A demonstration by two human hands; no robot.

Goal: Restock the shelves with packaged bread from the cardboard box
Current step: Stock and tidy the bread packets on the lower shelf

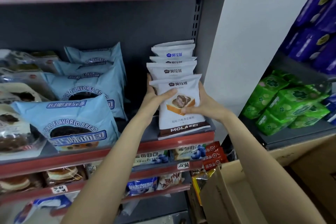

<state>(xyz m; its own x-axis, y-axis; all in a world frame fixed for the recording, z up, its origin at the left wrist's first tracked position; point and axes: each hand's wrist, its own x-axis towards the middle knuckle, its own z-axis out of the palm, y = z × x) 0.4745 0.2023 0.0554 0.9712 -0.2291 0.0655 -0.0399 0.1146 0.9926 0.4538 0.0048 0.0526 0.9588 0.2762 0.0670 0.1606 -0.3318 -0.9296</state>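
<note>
A row of white MOLAFEI bread packs [179,78] stands upright at the right end of the red-edged shelf [127,148]. My left hand [156,94] grips the left side of the front pack [181,114], thumb across its face. My right hand [203,103] holds its right side, thumb on the picture of the bread. The front pack's bottom rests on the shelf lip. The open cardboard box [227,192] sits low at the right, under my right forearm.
Light-blue flavoured-bread bags [72,120] fill the shelf to the left, with a gap between them and the white packs. Lower shelves hold blueberry bread [151,158] and other packs. Green packages [287,103] and purple ones [316,29] fill the neighbouring rack on the right.
</note>
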